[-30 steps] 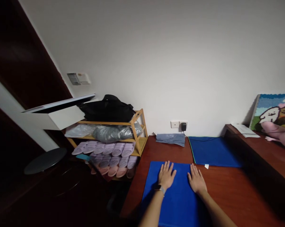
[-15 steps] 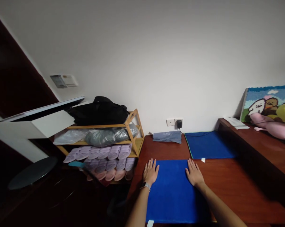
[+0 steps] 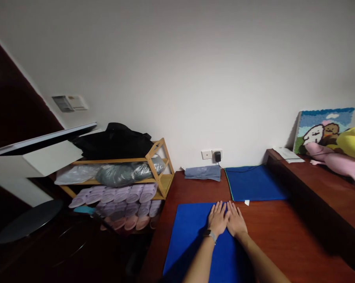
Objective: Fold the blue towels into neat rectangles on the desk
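A bright blue cloth lies flat on the reddish-brown wooden table. My left hand, with a watch on the wrist, rests flat on the cloth near its far right corner, fingers stretched out. Right beside it, my right hand lies flat over the cloth's right edge, fingers extended, and the two hands touch at the thumbs. Neither one grips anything. Beyond them is a second, darker blue cloth with a green edge and a white tag.
A folded grey-blue cloth lies by the wall under a plugged-in black adapter. To the left stands a wooden rack with slippers and a black bag. A raised ledge on the right holds a pink plush toy.
My left hand has slid right across the cloth from its left edge to meet my right hand. My right hand stays near the right edge. The view has shifted slightly.
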Motion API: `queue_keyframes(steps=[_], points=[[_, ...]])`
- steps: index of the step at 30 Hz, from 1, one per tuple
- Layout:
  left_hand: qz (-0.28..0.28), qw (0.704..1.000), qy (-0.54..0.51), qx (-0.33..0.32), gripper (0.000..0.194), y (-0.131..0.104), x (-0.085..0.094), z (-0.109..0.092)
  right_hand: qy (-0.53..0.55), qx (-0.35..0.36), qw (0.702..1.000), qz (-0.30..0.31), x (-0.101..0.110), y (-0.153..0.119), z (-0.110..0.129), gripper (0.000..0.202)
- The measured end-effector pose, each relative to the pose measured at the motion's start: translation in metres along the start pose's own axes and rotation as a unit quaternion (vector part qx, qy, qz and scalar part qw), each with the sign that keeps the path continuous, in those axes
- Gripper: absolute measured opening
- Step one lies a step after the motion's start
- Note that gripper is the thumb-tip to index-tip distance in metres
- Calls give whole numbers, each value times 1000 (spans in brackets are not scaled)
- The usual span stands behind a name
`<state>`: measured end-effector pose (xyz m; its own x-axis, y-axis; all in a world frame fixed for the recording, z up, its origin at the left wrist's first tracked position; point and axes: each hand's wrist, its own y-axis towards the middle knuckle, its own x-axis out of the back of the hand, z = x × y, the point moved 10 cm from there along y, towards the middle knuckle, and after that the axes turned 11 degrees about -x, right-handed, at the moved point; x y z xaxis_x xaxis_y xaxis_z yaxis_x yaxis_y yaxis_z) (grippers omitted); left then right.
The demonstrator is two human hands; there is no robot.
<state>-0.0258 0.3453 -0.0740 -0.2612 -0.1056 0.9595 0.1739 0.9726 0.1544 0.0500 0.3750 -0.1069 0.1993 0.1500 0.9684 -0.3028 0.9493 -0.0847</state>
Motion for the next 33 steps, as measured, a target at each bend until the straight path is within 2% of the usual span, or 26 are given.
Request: queue_keyframes(steps=[2, 8, 10, 13, 20, 22, 24, 25, 27, 30, 32, 33], points=[[0, 1000, 22, 21, 65, -15, 9, 29, 13, -15, 1000, 2, 3, 0, -1, 70], [30, 985, 92, 143, 72, -81, 53, 147, 26, -25, 999, 7, 9, -3, -1, 71], [28, 980, 106, 165, 71, -98, 64, 173, 27, -27, 999, 6, 8, -2, -2, 71], [14, 979, 113, 169, 69, -111, 71, 190, 25, -28, 999, 6, 5, -2, -3, 71], [32, 978, 118, 168, 71, -108, 74, 191, 10, -28, 999, 10, 7, -3, -3, 72], [28, 978, 116, 171, 73, -100, 79, 187, 8, -27, 1000, 10, 8, -3, -2, 72], [11, 980, 113, 163, 76, -86, 80, 169, 9, -28, 1000, 8, 8, -3, -2, 72], [-2, 983, 107, 146, 76, -75, 78, 152, 9, -28, 1000, 7, 7, -3, -2, 72], [-29, 993, 79, 78, 75, -47, 67, 101, 8, -28, 1000, 6, 6, -2, -2, 72], [-29, 998, 13, -46, 70, -8, 30, 14, -12, -11, 1000, 11, 3, -2, -1, 68], [-30, 997, -19, -66, 69, 7, 9, -19, -29, 9, 999, 13, 1, -2, 1, 68], [-29, 997, -29, -61, 68, 10, 1, -26, -34, 14, 999, 12, 1, -2, 2, 68]])
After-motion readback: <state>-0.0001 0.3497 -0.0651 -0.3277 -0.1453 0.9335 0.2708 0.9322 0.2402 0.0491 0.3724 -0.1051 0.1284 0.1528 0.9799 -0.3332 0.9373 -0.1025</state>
